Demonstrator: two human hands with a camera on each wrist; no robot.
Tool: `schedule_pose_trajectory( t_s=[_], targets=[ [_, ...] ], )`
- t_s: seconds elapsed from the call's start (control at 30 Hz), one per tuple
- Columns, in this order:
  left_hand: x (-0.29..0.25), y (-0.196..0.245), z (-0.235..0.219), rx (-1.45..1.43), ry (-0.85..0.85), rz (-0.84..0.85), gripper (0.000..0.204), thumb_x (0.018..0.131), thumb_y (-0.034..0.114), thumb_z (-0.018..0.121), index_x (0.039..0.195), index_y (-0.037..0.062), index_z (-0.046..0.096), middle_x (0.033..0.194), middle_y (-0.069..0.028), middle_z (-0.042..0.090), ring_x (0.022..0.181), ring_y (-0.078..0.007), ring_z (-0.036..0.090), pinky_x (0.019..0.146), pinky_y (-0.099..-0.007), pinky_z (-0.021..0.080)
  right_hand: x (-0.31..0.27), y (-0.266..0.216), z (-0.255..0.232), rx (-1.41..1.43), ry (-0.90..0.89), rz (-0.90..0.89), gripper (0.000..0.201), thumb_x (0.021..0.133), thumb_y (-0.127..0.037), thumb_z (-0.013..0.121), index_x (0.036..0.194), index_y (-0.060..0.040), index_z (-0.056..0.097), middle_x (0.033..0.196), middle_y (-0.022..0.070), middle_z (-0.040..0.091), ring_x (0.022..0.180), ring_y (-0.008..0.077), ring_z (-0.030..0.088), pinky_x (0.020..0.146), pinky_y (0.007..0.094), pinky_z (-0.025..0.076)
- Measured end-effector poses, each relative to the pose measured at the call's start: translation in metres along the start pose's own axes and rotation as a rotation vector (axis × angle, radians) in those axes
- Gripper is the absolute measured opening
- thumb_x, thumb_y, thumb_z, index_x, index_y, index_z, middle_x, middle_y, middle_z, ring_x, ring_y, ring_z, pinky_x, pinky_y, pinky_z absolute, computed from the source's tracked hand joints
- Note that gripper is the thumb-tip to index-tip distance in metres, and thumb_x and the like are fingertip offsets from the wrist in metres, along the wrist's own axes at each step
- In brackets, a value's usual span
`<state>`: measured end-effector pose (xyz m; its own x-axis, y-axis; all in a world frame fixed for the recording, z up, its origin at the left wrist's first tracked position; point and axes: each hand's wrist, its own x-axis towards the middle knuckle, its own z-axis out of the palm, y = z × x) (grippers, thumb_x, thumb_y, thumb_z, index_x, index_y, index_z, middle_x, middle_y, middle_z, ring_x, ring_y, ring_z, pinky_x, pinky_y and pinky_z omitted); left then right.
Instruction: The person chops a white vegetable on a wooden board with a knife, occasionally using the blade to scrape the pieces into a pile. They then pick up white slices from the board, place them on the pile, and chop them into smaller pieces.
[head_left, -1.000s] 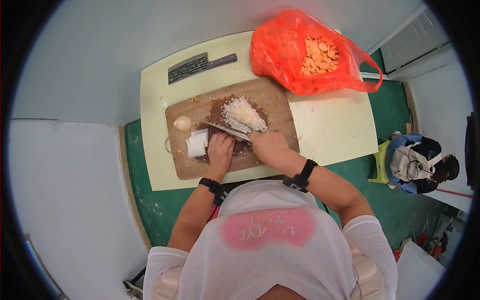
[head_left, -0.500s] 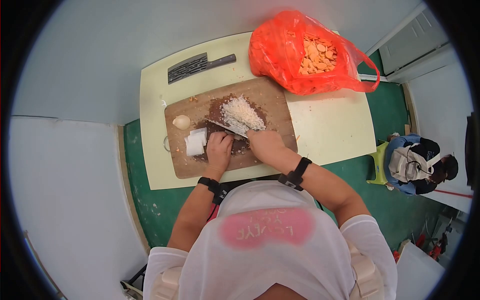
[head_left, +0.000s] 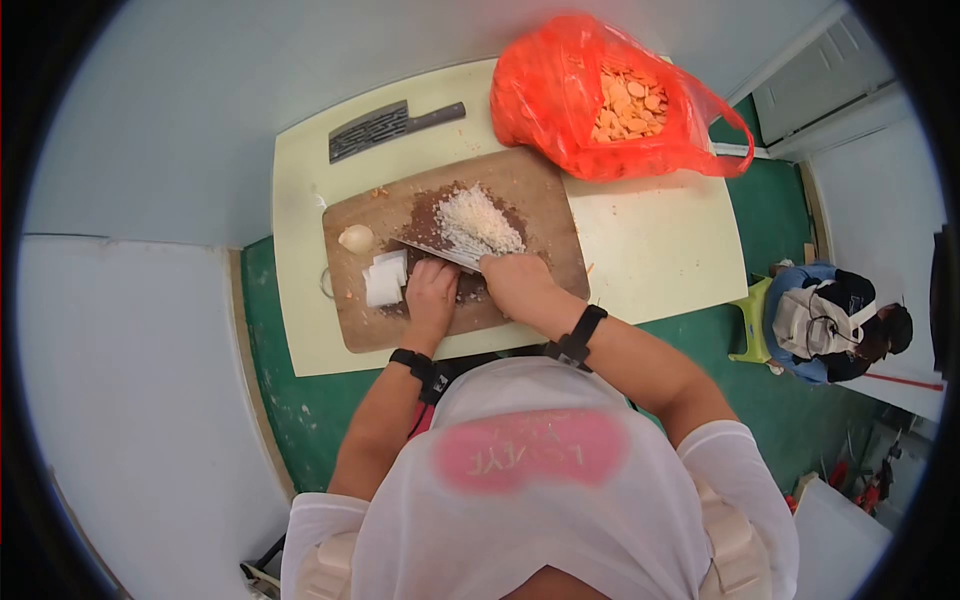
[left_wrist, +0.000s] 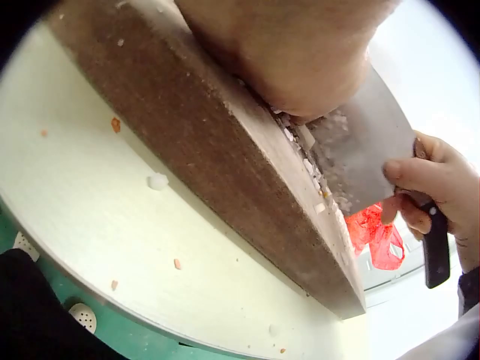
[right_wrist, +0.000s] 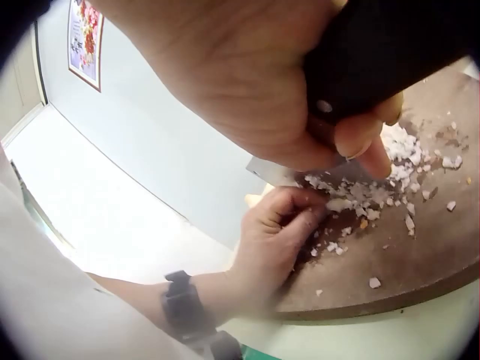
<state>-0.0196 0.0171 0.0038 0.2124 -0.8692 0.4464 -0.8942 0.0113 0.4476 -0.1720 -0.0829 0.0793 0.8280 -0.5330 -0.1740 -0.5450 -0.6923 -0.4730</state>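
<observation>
My right hand (head_left: 520, 285) grips a cleaver (left_wrist: 375, 142) by its black handle, thumb against the wide blade. The blade stands on edge over the cutting board (head_left: 350, 325), beside my left hand (head_left: 432, 295). With bent fingers and thumb, my left hand holds a small white vegetable piece (right_wrist: 339, 205) down on the board, its fingertips close to the blade. That piece is mostly hidden under the fingers. A heap of finely chopped white bits (head_left: 480, 220) lies just beyond the blade. Left of my left hand are white slabs (head_left: 385, 280) and a pale, peeled onion-like bulb (head_left: 356, 238).
Behind the board, a second cleaver (head_left: 370, 132) lies on the pale table (head_left: 660, 250). A red plastic bag (head_left: 545, 100) full of orange slices (head_left: 630, 105) stands at the back right. Off to the right, a person (head_left: 830, 325) sits on a green stool (head_left: 752, 320).
The head view has shifted slightly, so the table sits a little farther left and up. Both hands stay at the board, the cleaver blade still beside the left fingers.
</observation>
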Motion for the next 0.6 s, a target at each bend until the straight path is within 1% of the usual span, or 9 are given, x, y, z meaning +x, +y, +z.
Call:
schedule_pose_trajectory(
  t_s=[0.07, 0.13, 0.23, 0.33, 0.6],
  targets=[
    [-0.003, -0.002, 0.001, -0.002, 0.023, 0.018, 0.012, 0.073, 0.004, 0.068, 0.084, 0.0026, 0.065, 0.089, -0.0118, 0.061, 0.088, -0.0325, 0.057, 0.078, -0.0394, 0.048, 0.0, 0.003, 0.004, 0.015, 0.0, 0.015, 0.014, 0.082, -0.008, 0.053, 0.092, -0.0014, 0.06, 0.077, 0.0203, 0.067, 0.074, 0.0353, 0.068, 0.065, 0.0454, 0.053],
    [-0.002, -0.001, 0.002, -0.009, 0.051, 0.018, 0.012, 0.072, 0.005, 0.068, 0.084, 0.0046, 0.063, 0.09, -0.0097, 0.061, 0.089, -0.0309, 0.058, 0.078, -0.0386, 0.049, -0.001, 0.003, -0.003, 0.028, -0.002, 0.035, 0.014, 0.082, -0.008, 0.053, 0.091, -0.0013, 0.06, 0.077, 0.0204, 0.067, 0.074, 0.0353, 0.068, 0.065, 0.0454, 0.053],
    [-0.003, -0.001, 0.0, -0.015, 0.039, 0.006, 0.014, 0.072, 0.005, 0.069, 0.085, 0.0043, 0.064, 0.091, -0.0102, 0.061, 0.089, -0.0315, 0.058, 0.078, -0.0389, 0.049, -0.011, -0.002, -0.013, 0.002, -0.021, 0.064, 0.014, 0.082, -0.008, 0.052, 0.091, -0.0014, 0.06, 0.077, 0.0205, 0.067, 0.073, 0.0354, 0.068, 0.065, 0.0456, 0.053],
    [-0.003, -0.002, 0.001, 0.0, 0.039, 0.003, 0.014, 0.072, 0.004, 0.068, 0.085, 0.004, 0.064, 0.09, -0.0104, 0.061, 0.088, -0.0315, 0.058, 0.078, -0.0391, 0.049, -0.014, -0.003, -0.017, -0.023, -0.049, 0.046, 0.013, 0.082, -0.008, 0.052, 0.091, -0.0015, 0.06, 0.077, 0.0206, 0.067, 0.073, 0.0354, 0.068, 0.065, 0.0454, 0.053],
    [-0.005, -0.004, 0.002, -0.004, 0.015, 0.003, 0.013, 0.072, 0.004, 0.067, 0.085, 0.004, 0.064, 0.09, -0.0105, 0.061, 0.088, -0.0311, 0.058, 0.077, -0.0388, 0.049, -0.007, -0.002, -0.005, 0.021, 0.025, 0.011, 0.012, 0.081, -0.009, 0.054, 0.086, -0.0029, 0.062, 0.076, 0.0197, 0.067, 0.072, 0.0353, 0.067, 0.064, 0.0452, 0.054]
  ],
)
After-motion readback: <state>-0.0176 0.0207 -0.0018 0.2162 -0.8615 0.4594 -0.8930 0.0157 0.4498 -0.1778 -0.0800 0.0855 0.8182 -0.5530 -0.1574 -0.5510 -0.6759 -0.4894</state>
